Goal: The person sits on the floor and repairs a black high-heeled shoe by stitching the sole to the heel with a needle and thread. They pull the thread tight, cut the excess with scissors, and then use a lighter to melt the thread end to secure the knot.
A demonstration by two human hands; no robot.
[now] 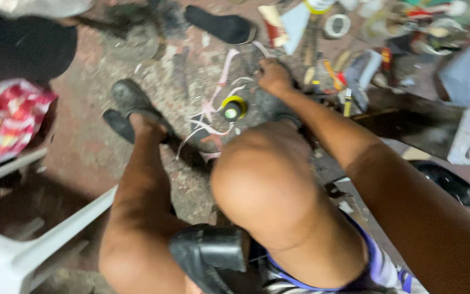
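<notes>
On the rough reddish concrete floor [93, 141], the right hand [273, 76] reaches down among scattered tools [333, 76], fingers curled; what they pinch cannot be told. A small yellow-rimmed round tin [233, 108] lies just beside it, nearer the knee.

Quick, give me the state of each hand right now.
Left hand: not in view.
Right hand: reaching down to the floor clutter by the tools, fingers curled; blurred, so what it grips cannot be told.
</notes>
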